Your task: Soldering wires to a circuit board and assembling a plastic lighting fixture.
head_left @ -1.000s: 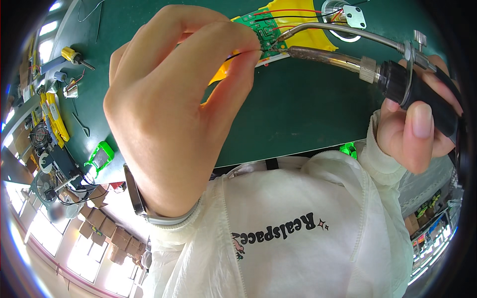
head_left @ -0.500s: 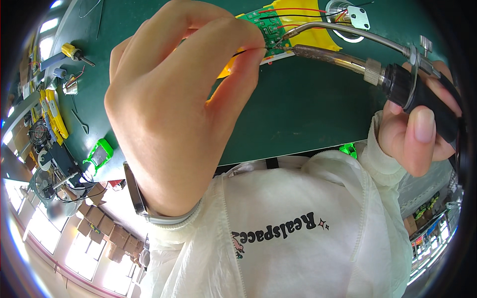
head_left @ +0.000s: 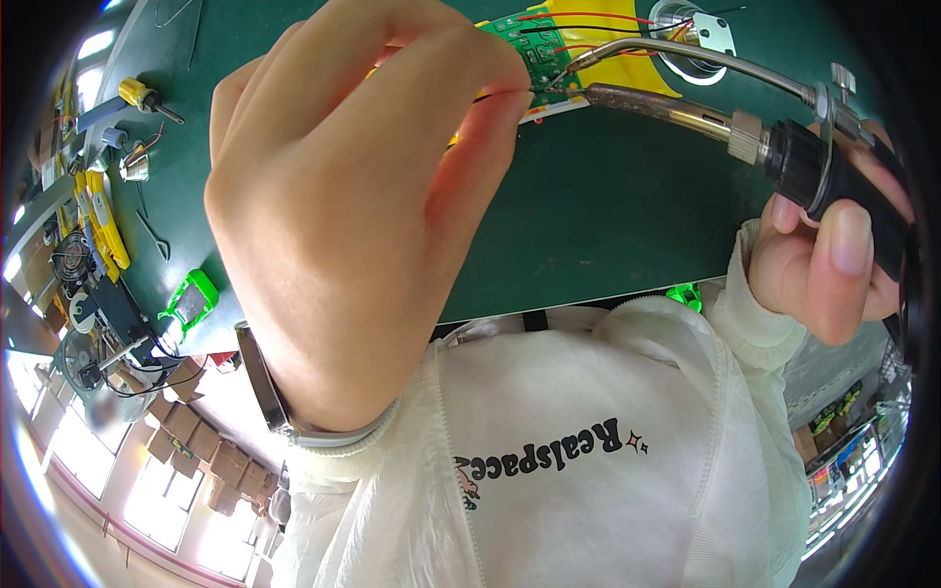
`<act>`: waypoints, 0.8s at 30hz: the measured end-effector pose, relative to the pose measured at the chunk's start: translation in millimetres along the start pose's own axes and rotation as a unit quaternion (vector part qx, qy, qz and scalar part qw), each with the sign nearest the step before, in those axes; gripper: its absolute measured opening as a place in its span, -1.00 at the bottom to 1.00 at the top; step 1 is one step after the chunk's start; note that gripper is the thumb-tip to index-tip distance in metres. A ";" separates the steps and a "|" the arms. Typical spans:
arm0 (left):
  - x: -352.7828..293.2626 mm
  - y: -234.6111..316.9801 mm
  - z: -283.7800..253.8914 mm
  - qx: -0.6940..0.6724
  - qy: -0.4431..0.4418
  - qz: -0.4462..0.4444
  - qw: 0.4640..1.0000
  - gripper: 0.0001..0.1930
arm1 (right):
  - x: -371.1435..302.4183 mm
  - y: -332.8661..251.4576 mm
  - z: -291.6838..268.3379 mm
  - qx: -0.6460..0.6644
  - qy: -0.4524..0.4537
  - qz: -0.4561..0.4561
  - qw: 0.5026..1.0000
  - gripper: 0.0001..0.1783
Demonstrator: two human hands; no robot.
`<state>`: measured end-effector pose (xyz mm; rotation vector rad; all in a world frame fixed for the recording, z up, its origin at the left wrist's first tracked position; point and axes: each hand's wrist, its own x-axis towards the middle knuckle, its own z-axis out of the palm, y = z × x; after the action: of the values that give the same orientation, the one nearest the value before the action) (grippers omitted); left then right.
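Note:
My left hand (head_left: pixel 343 196) is closed in a pinch at the near edge of a green circuit board (head_left: pixel 536 54). Between its fingertips runs a thin black wire (head_left: pixel 480 98), mostly hidden by the hand. My right hand (head_left: pixel 833 260) grips the black handle of a soldering iron (head_left: pixel 667 110). The iron's dark tip reaches the board close to my left fingertips. A curved metal solder-feed tube (head_left: pixel 711 59), clamped to the iron, ends at the same spot. Under the board lies a yellow plastic part (head_left: pixel 632 78). Red and black wires lead from the board to a round silvery part (head_left: pixel 701 39).
On the green tabletop (head_left: pixel 588 216) at left lie a small yellow motor (head_left: pixel 135 94), a silvery part with wires (head_left: pixel 135 167), yellow plastic parts (head_left: pixel 103 225) and a bright green frame (head_left: pixel 191 302). Another green piece (head_left: pixel 684 296) is by the table's near edge.
The view has shifted slightly. My pinching left hand has turned a little, and less yellow shows below its fingers. The iron tip and feed tube stay at the board.

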<state>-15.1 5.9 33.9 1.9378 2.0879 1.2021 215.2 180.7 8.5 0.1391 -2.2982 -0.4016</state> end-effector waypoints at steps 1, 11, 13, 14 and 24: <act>0.0 0.4 1.5 0.017 -0.006 -0.008 1.000 -0.82 | 1.2 0.0 0.2 0.002 0.002 -0.002 1.000 -0.80; -1.0 0.9 -7.5 0.040 -0.059 0.004 0.997 -0.81 | 13.2 -4.1 -0.5 0.014 -0.027 0.020 0.999 -0.91; -1.0 0.7 -3.9 0.033 -0.057 0.003 0.998 -0.81 | 12.4 -7.3 1.6 0.027 -0.021 0.034 0.999 -0.91; -1.2 0.5 -2.6 0.030 -0.057 0.003 0.998 -0.81 | 12.0 -8.8 2.4 0.034 -0.020 0.042 0.998 -0.90; -7.7 2.4 3.7 0.004 -0.019 -0.013 1.000 -0.80 | 12.7 -20.5 5.6 0.120 0.018 0.170 0.978 -0.86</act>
<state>-9.5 0.9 29.1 1.9147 2.0953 1.1448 202.0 159.9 7.0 -0.1272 -2.2717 0.0552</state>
